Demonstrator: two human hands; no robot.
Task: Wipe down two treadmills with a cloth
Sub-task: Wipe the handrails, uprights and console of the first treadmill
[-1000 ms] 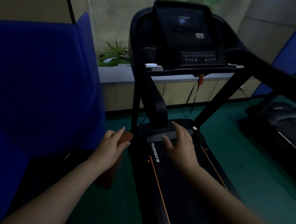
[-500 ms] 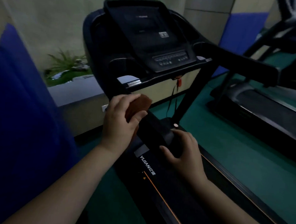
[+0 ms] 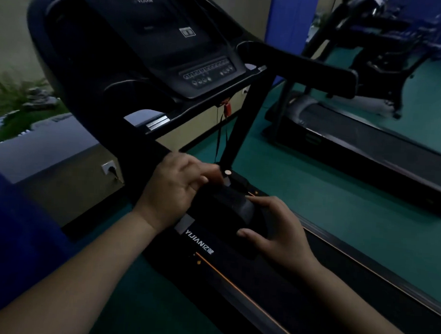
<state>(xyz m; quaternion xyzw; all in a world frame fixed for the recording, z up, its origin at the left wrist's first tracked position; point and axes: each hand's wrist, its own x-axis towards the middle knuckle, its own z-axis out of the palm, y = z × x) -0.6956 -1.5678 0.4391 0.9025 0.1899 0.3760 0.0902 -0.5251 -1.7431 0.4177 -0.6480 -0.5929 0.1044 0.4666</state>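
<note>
The cloth cannot be made out in this dim frame; if it is held, it is hidden under the left hand (image 3: 176,190), whose fingers curl down over the front motor cover (image 3: 227,206) of the near treadmill (image 3: 233,276) at the frame's centre. Whether that hand clamps anything I cannot tell. The right hand (image 3: 274,232) lies just beside it, thumb and fingers wrapped round the cover's rounded end. The console (image 3: 170,34) rises at upper centre, the handrail (image 3: 305,66) reaching right. The second treadmill (image 3: 370,142) stands well apart at right on the green floor (image 3: 303,187). The step in hand looks like wiping the first machine's motor cover; next the left hand would need to sweep across it, then onto the side rails
</note>
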